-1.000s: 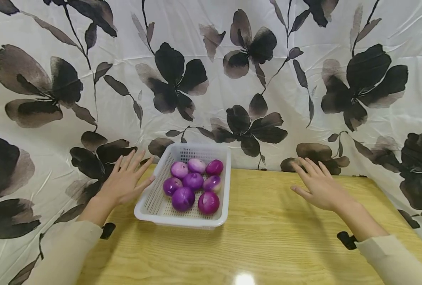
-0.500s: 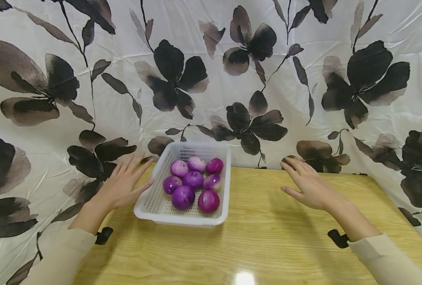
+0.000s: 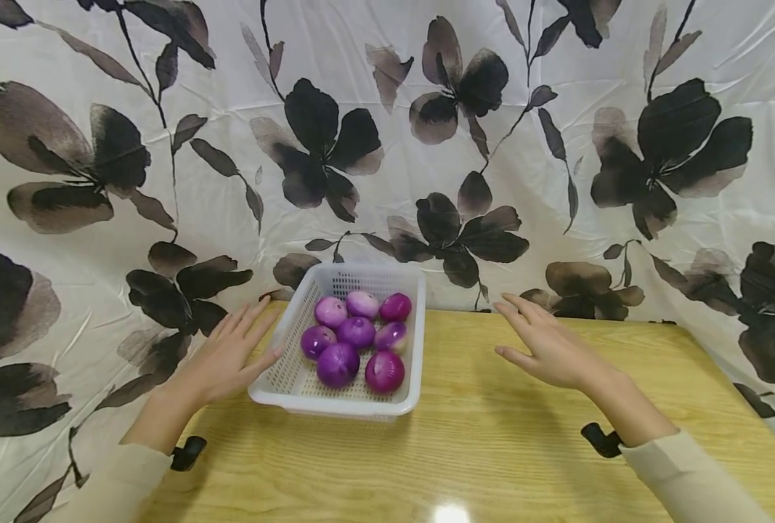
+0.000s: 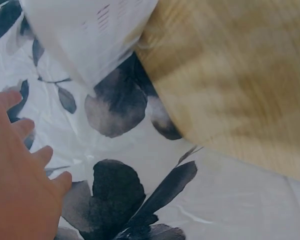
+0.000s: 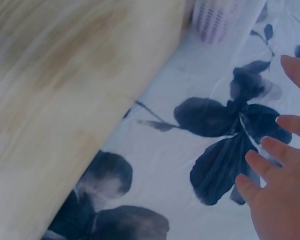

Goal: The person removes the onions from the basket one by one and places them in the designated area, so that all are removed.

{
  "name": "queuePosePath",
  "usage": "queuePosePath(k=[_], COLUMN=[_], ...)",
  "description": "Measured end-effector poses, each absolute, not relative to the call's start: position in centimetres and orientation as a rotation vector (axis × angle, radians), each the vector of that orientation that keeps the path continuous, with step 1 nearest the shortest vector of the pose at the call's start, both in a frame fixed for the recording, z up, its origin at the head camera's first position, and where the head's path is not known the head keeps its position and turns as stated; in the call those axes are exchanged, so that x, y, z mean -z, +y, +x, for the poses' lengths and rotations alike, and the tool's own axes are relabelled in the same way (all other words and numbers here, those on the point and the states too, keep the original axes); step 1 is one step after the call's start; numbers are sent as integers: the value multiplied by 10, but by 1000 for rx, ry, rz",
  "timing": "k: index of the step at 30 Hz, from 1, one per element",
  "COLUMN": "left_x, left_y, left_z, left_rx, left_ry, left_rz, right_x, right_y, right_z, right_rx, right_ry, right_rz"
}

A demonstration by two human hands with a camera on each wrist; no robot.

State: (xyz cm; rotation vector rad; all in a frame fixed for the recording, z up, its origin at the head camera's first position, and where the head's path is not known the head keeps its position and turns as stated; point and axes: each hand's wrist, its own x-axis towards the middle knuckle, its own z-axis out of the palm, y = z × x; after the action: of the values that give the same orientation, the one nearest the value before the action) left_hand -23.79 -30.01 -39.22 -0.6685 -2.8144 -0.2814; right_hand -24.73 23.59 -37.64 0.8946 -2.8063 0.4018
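Observation:
A white plastic basket (image 3: 335, 404) with slotted walls stands on the wooden table, left of the middle in the head view. Inside lie several purple onions (image 3: 356, 332), some paler than others. My left hand (image 3: 220, 359) is spread beside the basket's left wall, its thumb tip overlapping the rim in this view. Off to the basket's right, my right hand (image 3: 550, 349) hovers over the table with fingers extended and nothing in it. Each wrist view shows its own hand at the frame's edge, fingers apart, with a corner of the basket at the top.
The yellow wooden table (image 3: 492, 450) reaches back to a white cloth (image 3: 374, 58) printed with dark flowers, which hangs behind and at both sides. A bright light reflection shows near the table's front. Dark wrist mounts (image 3: 601, 440) sit below both hands.
My right hand has moved left, closer to the basket. My left hand has shifted slightly down and left, still spread. The basket and onions have stayed in place.

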Motion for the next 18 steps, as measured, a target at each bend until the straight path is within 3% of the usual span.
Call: queuePosePath(k=[18], left_x=[414], left_y=[-288], left_z=[-217], left_rx=[331], left_ry=[-2904], left_rz=[-614], right_x=[379], right_y=[205], right_z=[-248], right_rx=[-513], right_ry=[-2793], right_rz=[971])
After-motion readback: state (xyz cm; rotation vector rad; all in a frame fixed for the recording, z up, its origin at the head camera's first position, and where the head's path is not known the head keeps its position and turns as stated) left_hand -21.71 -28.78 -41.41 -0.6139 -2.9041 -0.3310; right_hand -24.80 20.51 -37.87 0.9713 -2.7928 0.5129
